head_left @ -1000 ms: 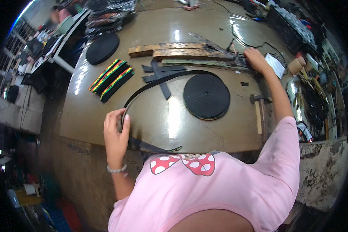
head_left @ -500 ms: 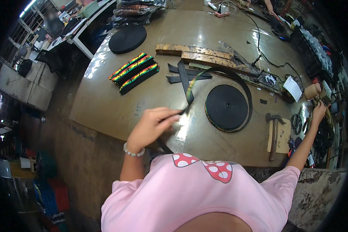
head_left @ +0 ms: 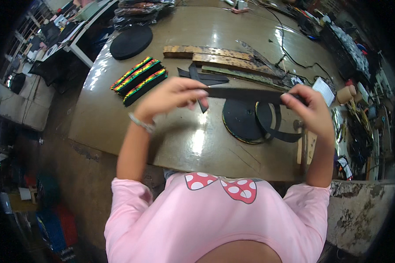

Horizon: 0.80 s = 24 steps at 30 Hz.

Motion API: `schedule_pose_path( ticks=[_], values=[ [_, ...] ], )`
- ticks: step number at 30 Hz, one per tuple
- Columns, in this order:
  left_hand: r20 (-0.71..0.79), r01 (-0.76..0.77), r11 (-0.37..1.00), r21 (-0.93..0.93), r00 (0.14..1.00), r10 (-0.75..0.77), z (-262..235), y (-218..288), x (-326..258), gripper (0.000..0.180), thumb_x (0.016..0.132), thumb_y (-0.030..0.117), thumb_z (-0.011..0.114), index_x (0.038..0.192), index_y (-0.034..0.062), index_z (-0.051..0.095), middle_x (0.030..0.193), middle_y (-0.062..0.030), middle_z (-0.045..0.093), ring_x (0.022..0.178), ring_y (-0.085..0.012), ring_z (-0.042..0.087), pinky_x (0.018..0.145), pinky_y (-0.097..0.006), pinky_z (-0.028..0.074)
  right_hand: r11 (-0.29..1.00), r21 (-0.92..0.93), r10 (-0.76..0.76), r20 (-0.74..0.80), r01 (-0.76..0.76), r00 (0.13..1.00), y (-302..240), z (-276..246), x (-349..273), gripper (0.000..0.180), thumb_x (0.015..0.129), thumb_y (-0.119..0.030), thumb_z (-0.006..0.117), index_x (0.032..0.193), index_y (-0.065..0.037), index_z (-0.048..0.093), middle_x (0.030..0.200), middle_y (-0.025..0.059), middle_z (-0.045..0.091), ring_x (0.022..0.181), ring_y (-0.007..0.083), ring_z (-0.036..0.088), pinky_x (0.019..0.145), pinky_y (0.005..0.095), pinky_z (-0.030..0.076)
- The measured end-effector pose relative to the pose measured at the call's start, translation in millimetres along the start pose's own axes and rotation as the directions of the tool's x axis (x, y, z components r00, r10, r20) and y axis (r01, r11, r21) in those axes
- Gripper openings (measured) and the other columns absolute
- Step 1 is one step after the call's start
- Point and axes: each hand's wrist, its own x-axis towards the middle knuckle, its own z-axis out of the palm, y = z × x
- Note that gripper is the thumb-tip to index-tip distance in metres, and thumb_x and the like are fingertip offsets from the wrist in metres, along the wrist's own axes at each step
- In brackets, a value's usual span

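Note:
A length of black webbing strap [head_left: 243,93] is stretched level between both hands above the brown table [head_left: 105,118]. My left hand [head_left: 173,97] pinches its left end, with a short tail hanging down. My right hand [head_left: 311,111] grips the strap farther along, and from there it loops down to a flat black roll of webbing [head_left: 241,120] lying on the table beneath. A wristband shows on my left wrist.
Striped red, yellow and green bands [head_left: 139,79] lie at the left. Cut black strap pieces [head_left: 206,77] and worn wooden boards [head_left: 219,56] lie behind. A second black roll [head_left: 131,41] sits far left. A hammer [head_left: 303,147] and cluttered tools line the right edge.
My right hand came back from the far right edge and took hold of the strap. Both hands rose toward the camera, pulling the strap taut between them.

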Motion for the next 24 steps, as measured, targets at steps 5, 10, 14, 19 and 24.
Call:
schedule_pose_path(
  ticks=[5,10,14,19,24],
  values=[
    [0.003,-0.035,0.985,-0.171,0.999,0.036,-41,-21,27,0.022,0.089,0.018,0.061,0.099,-0.0011,0.061,0.084,-0.0075,0.066,0.066,-0.0057,0.057,0.058,-0.018,0.047,0.893,0.294,0.322,0.113,-0.341,0.940,28,-27,-32,0.023,0.090,-0.025,0.059,0.078,-0.007,0.053,0.058,-0.0085,0.042,0.046,0.0004,0.037,0.041,0.0185,0.027],
    [-0.102,-0.082,0.862,-0.501,0.994,0.035,-19,-35,86,0.015,0.085,0.017,0.066,0.087,0.0042,0.059,0.077,-0.0033,0.063,0.065,-0.0041,0.058,0.057,-0.014,0.049,0.773,0.410,0.411,0.256,-0.483,0.875,40,-10,-81,0.019,0.090,-0.023,0.059,0.083,-0.007,0.052,0.062,-0.0043,0.052,0.051,0.0041,0.049,0.045,0.0192,0.038],
    [-0.007,0.023,0.900,-0.435,1.000,-0.029,13,-36,115,0.018,0.083,0.020,0.069,0.086,0.0037,0.061,0.075,-0.0026,0.062,0.064,-0.0047,0.057,0.057,-0.014,0.047,0.582,0.526,0.359,0.518,-0.620,0.776,52,27,-89,0.024,0.090,-0.012,0.058,0.106,0.002,0.048,0.080,0.0075,0.062,0.070,0.0126,0.062,0.065,0.0250,0.051],
    [0.060,0.021,0.990,-0.137,0.998,-0.013,45,-28,154,0.030,0.081,0.030,0.070,0.084,0.0011,0.064,0.074,-0.0035,0.063,0.062,-0.0060,0.055,0.053,-0.018,0.041,0.436,0.771,0.276,0.376,-0.464,0.884,70,48,-38,0.034,0.090,-0.018,0.058,0.116,0.003,0.049,0.082,0.0090,0.063,0.070,0.0159,0.064,0.063,0.0250,0.053],
    [-0.261,-0.070,0.973,0.220,0.957,0.128,21,-36,224,0.038,0.078,0.039,0.071,0.071,0.0023,0.068,0.064,-0.0048,0.063,0.062,-0.0101,0.057,0.058,-0.024,0.042,0.730,0.565,0.427,0.062,-0.384,0.902,88,8,22,0.023,0.091,-0.029,0.058,0.087,-0.006,0.057,0.063,-0.0007,0.056,0.045,0.0051,0.050,0.042,0.0178,0.041]
  ],
)
